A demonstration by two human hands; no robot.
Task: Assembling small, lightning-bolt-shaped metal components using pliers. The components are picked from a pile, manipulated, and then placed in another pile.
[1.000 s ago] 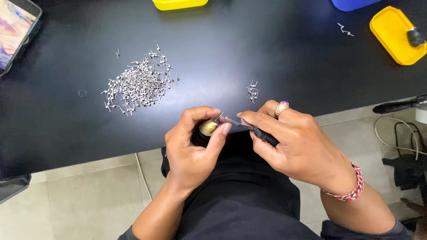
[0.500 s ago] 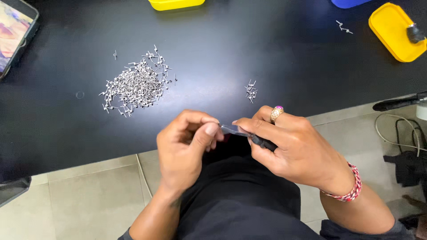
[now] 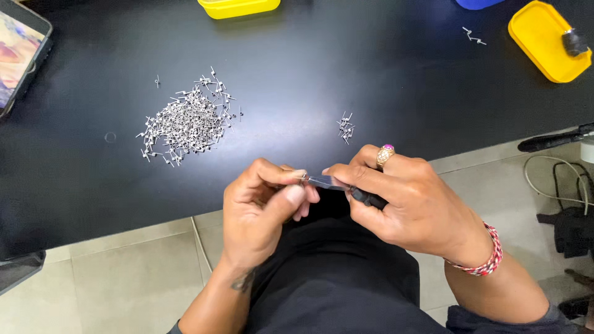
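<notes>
- We count two hands: the left hand (image 3: 263, 207) and the right hand (image 3: 405, 201), meeting on one pair of tweezers (image 3: 343, 185).
- We see two heaps of small metal pins: a large heap (image 3: 185, 120), too many to count, beyond the left hand, and a small cluster (image 3: 345, 128) just beyond the right.
- Two yellow trays: one (image 3: 238, 7) far ahead, one (image 3: 544, 40) far right.
- One ring (image 3: 385, 156), one bracelet (image 3: 486, 256).
- One phone (image 3: 18, 55) far left.

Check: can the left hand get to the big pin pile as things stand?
Probably yes. The pin pile lies on the black table just ahead-left of the left hand, with nothing between them. But its fingers are pinched against the tip of the tweezers held by the right hand.
</notes>
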